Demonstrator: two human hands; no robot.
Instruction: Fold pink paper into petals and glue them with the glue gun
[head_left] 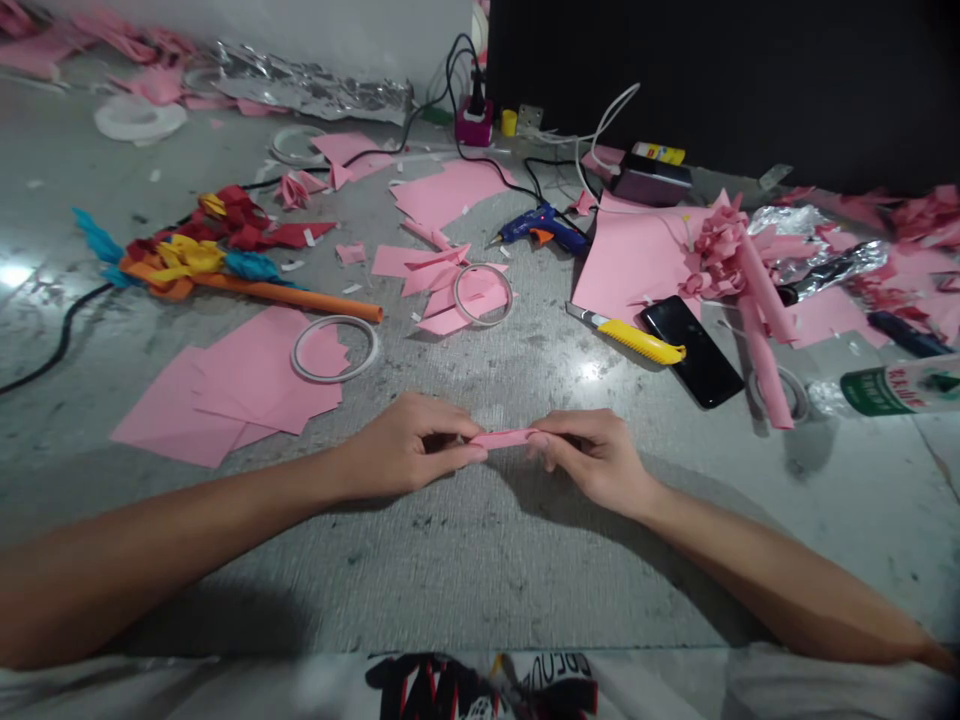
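Observation:
A narrow strip of folded pink paper [505, 439] stretches between my two hands, low over the grey table [420, 590]. My left hand [412, 445] pinches its left end between thumb and fingers. At the other end my right hand [592, 455] is closed on the paper, thumb against the fingers. Fingertips cover both ends of the strip. Left of my left hand lie several overlapping pink paper squares [255, 370], with a roll of tape [334, 349] on their edge. Ahead of my hands are folded pink paper pieces [442, 275] under another tape roll [483, 296].
A yellow utility knife [637, 340] rests partly on a black phone [697, 355]. Behind sits a blue glue gun [544, 230]. Pink paper flowers [750, 270] and a bottle [892, 388] lie right. Coloured paper flowers with an orange stem [292, 292] lie left. Cables [442, 95] run behind.

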